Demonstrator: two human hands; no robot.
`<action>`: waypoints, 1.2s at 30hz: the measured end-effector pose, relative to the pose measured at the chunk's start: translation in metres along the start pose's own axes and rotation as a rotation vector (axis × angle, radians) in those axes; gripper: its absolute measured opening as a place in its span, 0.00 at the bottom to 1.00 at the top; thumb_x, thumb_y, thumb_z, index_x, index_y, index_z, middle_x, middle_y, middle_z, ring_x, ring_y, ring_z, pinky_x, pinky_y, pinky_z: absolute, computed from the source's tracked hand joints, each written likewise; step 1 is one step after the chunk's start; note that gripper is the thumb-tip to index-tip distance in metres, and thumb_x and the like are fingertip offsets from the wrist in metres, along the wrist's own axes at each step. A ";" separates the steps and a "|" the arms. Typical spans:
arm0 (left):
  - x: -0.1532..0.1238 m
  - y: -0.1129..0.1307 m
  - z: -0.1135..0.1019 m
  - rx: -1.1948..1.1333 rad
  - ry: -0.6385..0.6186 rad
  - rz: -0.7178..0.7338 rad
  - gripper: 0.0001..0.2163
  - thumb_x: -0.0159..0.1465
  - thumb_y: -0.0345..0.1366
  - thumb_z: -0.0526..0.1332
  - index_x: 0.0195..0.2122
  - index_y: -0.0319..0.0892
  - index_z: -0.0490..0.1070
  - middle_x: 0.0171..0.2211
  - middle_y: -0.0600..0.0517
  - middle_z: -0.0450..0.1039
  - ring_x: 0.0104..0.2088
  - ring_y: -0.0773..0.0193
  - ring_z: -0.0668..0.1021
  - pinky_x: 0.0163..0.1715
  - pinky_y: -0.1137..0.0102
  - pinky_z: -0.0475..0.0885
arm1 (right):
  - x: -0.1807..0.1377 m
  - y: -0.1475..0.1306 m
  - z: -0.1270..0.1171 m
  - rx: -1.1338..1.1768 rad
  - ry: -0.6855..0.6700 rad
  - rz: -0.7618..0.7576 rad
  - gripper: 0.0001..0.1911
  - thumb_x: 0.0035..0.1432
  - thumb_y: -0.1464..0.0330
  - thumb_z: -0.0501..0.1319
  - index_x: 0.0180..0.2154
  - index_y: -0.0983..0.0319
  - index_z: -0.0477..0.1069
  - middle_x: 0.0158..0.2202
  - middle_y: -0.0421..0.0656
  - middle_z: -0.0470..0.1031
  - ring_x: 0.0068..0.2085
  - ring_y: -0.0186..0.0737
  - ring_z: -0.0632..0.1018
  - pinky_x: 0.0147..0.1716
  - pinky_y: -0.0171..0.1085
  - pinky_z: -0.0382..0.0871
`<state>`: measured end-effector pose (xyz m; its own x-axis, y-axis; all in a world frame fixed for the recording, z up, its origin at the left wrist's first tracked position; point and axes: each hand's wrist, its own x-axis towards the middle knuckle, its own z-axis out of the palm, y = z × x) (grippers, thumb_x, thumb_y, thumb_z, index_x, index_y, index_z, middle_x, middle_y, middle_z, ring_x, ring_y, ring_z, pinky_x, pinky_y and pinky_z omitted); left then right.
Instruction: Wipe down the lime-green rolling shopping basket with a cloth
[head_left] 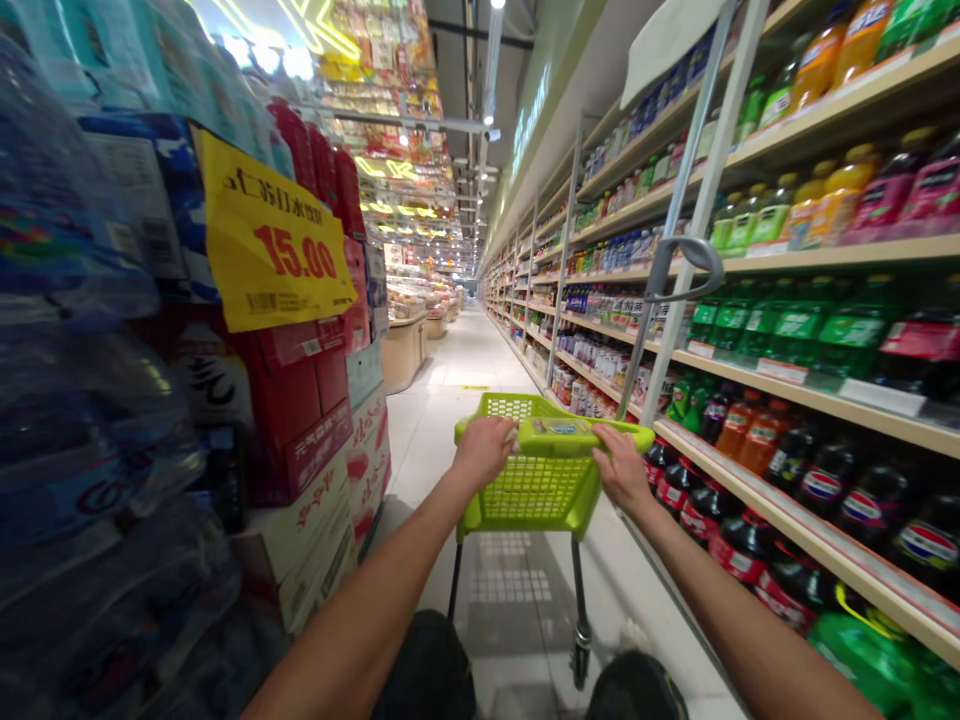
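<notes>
Ahead of me stands a lime-green plastic shopping cart (536, 495) on dark metal legs, with a caster showing at its lower right. My left hand (486, 450) is closed round the left part of the cart's handle (555, 428). Toward the handle's right end, my right hand (621, 465) grips the bar with its fingers over the top. A small label sits on the handle between the two hands. The lattice basket seems to hold nothing where I can see into it, though its floor is partly hidden.
Shelves (799, 370) of bottled drinks line the right side. A grey pole with a ring-shaped bracket (686, 268) stands before them. Stacked boxes (300, 400) and bottle packs (90, 450) crowd the left, bearing a yellow price sign (274, 245). The tiled aisle (469, 345) runs straight ahead past display counters (401, 350).
</notes>
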<state>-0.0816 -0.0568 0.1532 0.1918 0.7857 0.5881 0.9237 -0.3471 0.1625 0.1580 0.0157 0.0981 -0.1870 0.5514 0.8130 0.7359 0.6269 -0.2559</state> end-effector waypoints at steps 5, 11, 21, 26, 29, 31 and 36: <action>-0.005 0.020 0.001 0.080 -0.023 0.017 0.10 0.58 0.33 0.54 0.42 0.45 0.66 0.38 0.50 0.70 0.40 0.61 0.71 0.41 0.66 0.65 | 0.007 0.014 -0.007 -0.089 -0.097 0.037 0.21 0.58 0.63 0.43 0.46 0.62 0.67 0.49 0.49 0.69 0.53 0.47 0.66 0.50 0.54 0.56; -0.014 0.065 0.012 0.076 0.030 0.128 0.12 0.59 0.29 0.52 0.44 0.42 0.65 0.43 0.46 0.68 0.45 0.59 0.70 0.45 0.62 0.66 | 0.013 0.023 -0.023 -0.223 -0.113 0.205 0.21 0.58 0.64 0.43 0.47 0.63 0.66 0.52 0.52 0.67 0.55 0.53 0.63 0.48 0.59 0.57; -0.039 0.011 0.048 -0.532 0.349 -0.042 0.14 0.60 0.31 0.49 0.46 0.40 0.65 0.51 0.43 0.65 0.53 0.58 0.65 0.53 0.56 0.61 | -0.015 -0.046 -0.032 0.104 -0.084 -0.009 0.20 0.60 0.64 0.42 0.40 0.59 0.72 0.44 0.44 0.73 0.54 0.45 0.66 0.53 0.53 0.54; -0.022 0.035 0.060 -0.605 0.322 0.026 0.14 0.60 0.31 0.49 0.44 0.40 0.67 0.48 0.44 0.67 0.52 0.59 0.67 0.53 0.58 0.61 | -0.021 -0.052 -0.037 0.059 -0.040 0.063 0.21 0.59 0.62 0.43 0.38 0.61 0.72 0.45 0.47 0.73 0.54 0.49 0.65 0.51 0.56 0.54; -0.015 0.059 0.062 -0.591 0.224 0.267 0.14 0.61 0.33 0.50 0.47 0.40 0.66 0.50 0.44 0.66 0.53 0.61 0.66 0.54 0.61 0.61 | -0.027 -0.059 -0.042 -0.006 -0.055 0.043 0.19 0.59 0.62 0.45 0.39 0.60 0.72 0.45 0.47 0.72 0.53 0.50 0.66 0.50 0.56 0.54; -0.017 0.053 0.068 -0.583 0.186 0.285 0.15 0.60 0.34 0.51 0.48 0.41 0.65 0.51 0.44 0.64 0.54 0.61 0.65 0.54 0.61 0.61 | -0.031 -0.060 -0.046 -0.035 -0.015 0.034 0.18 0.58 0.63 0.46 0.38 0.60 0.72 0.44 0.46 0.73 0.51 0.49 0.68 0.50 0.54 0.55; -0.028 0.003 0.095 -0.583 0.221 -0.107 0.13 0.60 0.31 0.50 0.44 0.41 0.68 0.48 0.44 0.67 0.52 0.59 0.66 0.54 0.56 0.59 | -0.034 -0.031 -0.057 0.004 0.129 0.002 0.17 0.57 0.65 0.47 0.30 0.62 0.72 0.39 0.48 0.74 0.46 0.45 0.70 0.49 0.48 0.60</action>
<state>-0.0520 -0.0307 0.0619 -0.0221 0.7288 0.6844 0.5893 -0.5435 0.5978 0.1786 -0.0537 0.1076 -0.0996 0.4774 0.8730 0.7338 0.6278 -0.2596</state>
